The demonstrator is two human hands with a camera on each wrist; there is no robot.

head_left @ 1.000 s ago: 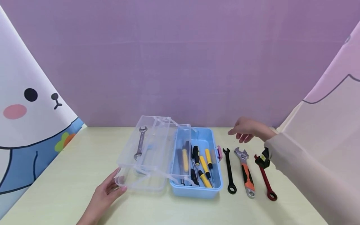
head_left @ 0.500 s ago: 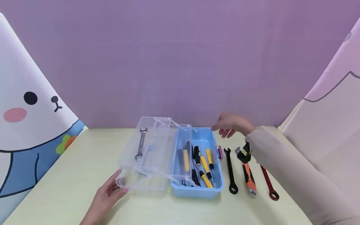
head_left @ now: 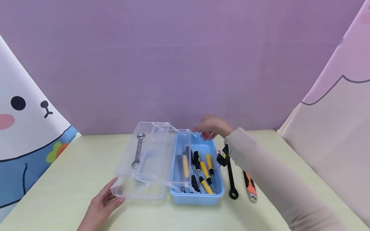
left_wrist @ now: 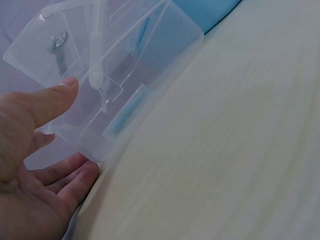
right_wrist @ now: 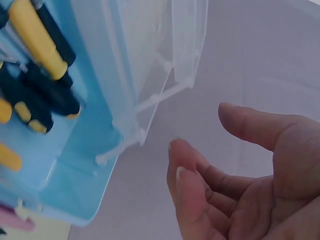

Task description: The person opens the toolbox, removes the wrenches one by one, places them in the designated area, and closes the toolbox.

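Observation:
A blue toolbox (head_left: 216,192) stands open on the table, with yellow-and-black screwdrivers (head_left: 206,171) lying inside. Its clear lid and fold-out tray (head_left: 150,160) spread to the left, and a silver wrench (head_left: 137,150) lies on the tray. My left hand (head_left: 107,199) touches the lid's near-left corner (left_wrist: 80,142), thumb on top and fingers underneath. My right hand (head_left: 208,127) hovers over the box's far edge beside the tray's far-right corner (right_wrist: 187,75), fingers loosely bent and holding nothing.
A black wrench (head_left: 231,179) and an orange-handled adjustable wrench (head_left: 250,189) lie on the table right of the box, partly behind my right sleeve. Purple backdrop behind; cartoon-printed panels slope in at left and right.
My right hand has travelled left from above the loose wrenches to the box's far edge. The left hand has stayed at the lid corner. The view shifted slightly.

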